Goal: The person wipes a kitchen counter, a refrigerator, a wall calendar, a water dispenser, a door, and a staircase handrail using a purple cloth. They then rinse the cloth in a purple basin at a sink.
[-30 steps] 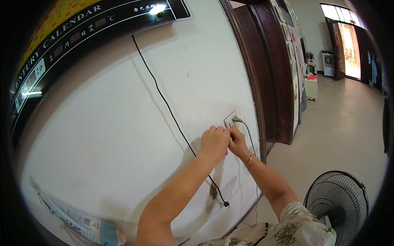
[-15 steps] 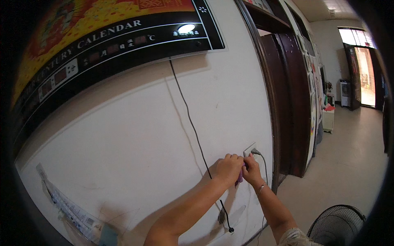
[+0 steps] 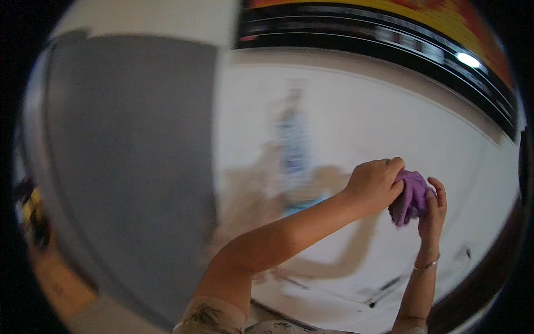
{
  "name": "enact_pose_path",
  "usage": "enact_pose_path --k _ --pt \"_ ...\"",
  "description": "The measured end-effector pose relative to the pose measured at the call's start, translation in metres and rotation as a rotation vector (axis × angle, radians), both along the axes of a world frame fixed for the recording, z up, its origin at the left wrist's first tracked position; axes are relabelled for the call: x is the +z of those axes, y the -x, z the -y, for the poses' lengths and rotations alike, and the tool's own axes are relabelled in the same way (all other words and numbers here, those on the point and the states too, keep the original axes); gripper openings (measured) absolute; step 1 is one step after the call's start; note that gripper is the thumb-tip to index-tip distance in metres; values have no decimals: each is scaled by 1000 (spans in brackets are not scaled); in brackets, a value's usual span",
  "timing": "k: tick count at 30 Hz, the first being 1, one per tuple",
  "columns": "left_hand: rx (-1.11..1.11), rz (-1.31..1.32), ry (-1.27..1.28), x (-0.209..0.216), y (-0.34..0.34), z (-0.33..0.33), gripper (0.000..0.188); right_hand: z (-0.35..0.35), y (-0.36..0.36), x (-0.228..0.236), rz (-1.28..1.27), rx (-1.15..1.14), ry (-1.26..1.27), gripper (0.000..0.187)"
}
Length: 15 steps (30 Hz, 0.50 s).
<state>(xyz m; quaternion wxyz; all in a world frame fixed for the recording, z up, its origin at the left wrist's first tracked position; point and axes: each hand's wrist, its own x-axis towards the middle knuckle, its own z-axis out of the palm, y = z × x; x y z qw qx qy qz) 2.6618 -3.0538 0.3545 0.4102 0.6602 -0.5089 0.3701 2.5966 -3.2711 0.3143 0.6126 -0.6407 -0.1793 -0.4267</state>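
Observation:
A bunched purple cloth (image 3: 411,201) hangs between my two hands in front of the white wall. My left hand (image 3: 374,186) is closed on its left side, with the fingers curled over the upper edge. At the cloth's right side is my right hand (image 3: 434,214), its thumb side against the fabric and a finger raised above it. A thin bracelet (image 3: 428,265) circles my right wrist. The cloth's folds hide part of both hands' fingertips.
A large black-framed calendar board (image 3: 334,30) hangs above on the wall. To the left stands a wide grey panel (image 3: 133,150). A blurred blue-and-white plastic packet (image 3: 295,150) hangs on the wall. A dark plug (image 3: 384,289) shows low on the wall.
The view has swung left, away from the doorway and outlet. My hands have left the wall beside the outlet and moved apart, and the purple cloth, mostly hidden before, now shows between them.

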Motion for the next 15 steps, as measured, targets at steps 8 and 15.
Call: enact_pose_path --k 8,15 --pt "738 -285 -156 -53 62 -295 17 -319 -75 -31 -329 622 478 23" --pt "1252 663 44 39 150 -494 35 -583 -53 86 590 474 308 26"
